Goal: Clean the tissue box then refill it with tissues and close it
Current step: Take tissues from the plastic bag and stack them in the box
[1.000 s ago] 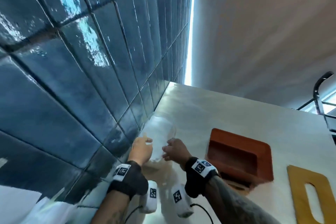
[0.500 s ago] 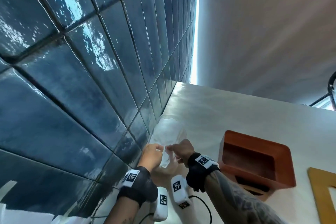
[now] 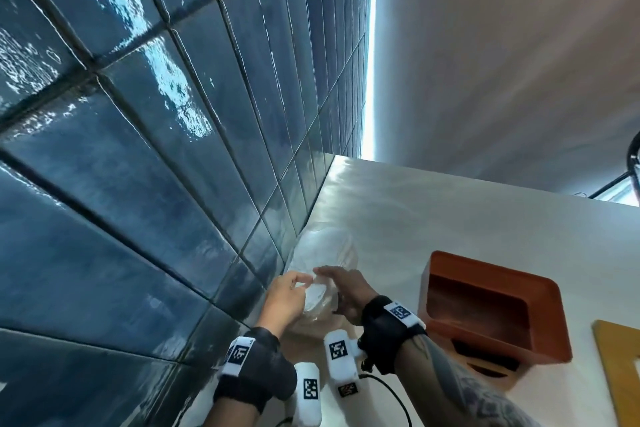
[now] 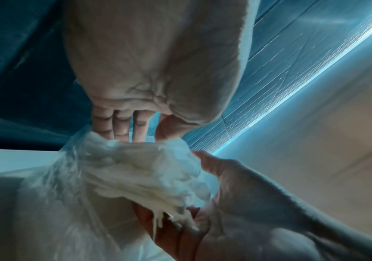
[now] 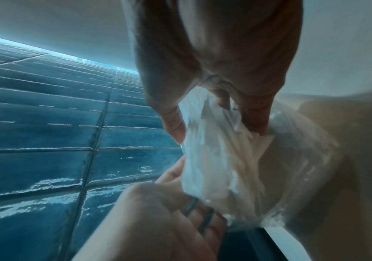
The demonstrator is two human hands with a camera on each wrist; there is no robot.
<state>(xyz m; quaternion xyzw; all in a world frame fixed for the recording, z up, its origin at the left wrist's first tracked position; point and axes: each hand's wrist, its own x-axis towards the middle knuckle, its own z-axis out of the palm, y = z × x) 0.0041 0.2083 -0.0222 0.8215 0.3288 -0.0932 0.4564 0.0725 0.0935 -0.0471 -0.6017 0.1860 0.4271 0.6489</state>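
Both hands are up by the blue tile wall (image 3: 145,156), left hand (image 3: 285,302) and right hand (image 3: 346,291) each pinching the clear plastic bag (image 3: 325,253) of tissues (image 4: 149,173), probably to open it, while the orange tissue box (image 3: 491,308) waits open just beside them.

Glossy dark-blue rectangular wall tiles (image 3: 145,156) fill left side, dark grout lines, bright reflections. Thin strip of white light (image 3: 370,80) runs along tile edge. Plain beige matte surface (image 3: 502,55) beyond it. Pale brushed countertop (image 3: 433,218) meets tiles at corner. Black metal bar (image 3: 633,156) at far right edge.
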